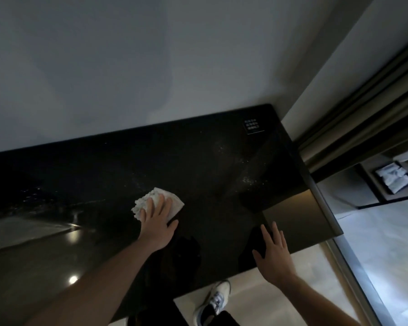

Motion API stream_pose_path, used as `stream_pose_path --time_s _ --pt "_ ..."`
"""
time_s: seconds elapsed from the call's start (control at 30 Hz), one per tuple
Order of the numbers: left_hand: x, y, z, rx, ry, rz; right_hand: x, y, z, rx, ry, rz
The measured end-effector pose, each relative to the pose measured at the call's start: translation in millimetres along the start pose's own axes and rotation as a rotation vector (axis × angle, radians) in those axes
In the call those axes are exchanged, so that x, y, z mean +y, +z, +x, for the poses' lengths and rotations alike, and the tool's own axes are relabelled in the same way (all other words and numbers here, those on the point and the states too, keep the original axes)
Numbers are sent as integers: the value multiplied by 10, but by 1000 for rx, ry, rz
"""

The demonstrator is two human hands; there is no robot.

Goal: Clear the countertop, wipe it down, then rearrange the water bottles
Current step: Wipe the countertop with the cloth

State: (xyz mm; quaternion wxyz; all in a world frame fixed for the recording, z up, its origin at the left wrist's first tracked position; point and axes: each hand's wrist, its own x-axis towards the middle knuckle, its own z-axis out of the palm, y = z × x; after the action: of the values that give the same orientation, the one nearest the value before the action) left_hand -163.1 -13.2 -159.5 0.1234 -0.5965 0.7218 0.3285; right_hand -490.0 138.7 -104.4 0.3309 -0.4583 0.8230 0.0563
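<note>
**Cloth on the dark counter**

Dark, glossy counter (pixel 198 161) runs along a pale wall (pixel 151 55) and fills most of the view.

Left hand (pixel 157 222) lies flat on a white cloth (pixel 172 204), the fingers straight and a little spread, pressing it to the counter near the middle. The cloth is crumpled and shows out from under the fingers on both sides. Right hand (pixel 272 252) is open too, with the fingers spread, at the near edge of the counter toward its right end; if it touches the surface or only hovers over it, I cannot tell.

Beyond the cloth, pale specks (pixel 247 178) lie scattered on the counter toward the right. A small black card with white print (pixel 252 125) lies at the far right corner. Round light reflections (pixel 73 280) show on the left part. Under the counter edge a white shoe (pixel 212 302) stands on a pale floor (pixel 280 302). Right of the counter is a metal frame (pixel 353 278), and past it some folded white things (pixel 393 176) lie in a dark tray.
</note>
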Motion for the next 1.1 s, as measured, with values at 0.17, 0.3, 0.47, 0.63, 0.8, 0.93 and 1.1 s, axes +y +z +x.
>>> stream_pose_path --time_s 0.17,0.3,0.47,0.63,0.8,0.93,1.1 --pt "533 95 167 -15 7 11 583 -347 238 52 -30 -35" --pt "890 119 299 -35 51 16 819 -609 449 58 -17 3" --pt "1238 207 484 12 138 24 928 -881 668 52 21 52" --pt "1593 286 607 134 214 1 1138 -1056 910 22 54 56" --pt "1906 381 703 213 202 -61 1376 -1196 1137 34 19 38" --pt "2218 528 793 277 175 -124 1519 -1345 1427 -13 -2 28" --pt "2730 724 934 388 97 -178 1703 -1681 1705 -57 -75 65"
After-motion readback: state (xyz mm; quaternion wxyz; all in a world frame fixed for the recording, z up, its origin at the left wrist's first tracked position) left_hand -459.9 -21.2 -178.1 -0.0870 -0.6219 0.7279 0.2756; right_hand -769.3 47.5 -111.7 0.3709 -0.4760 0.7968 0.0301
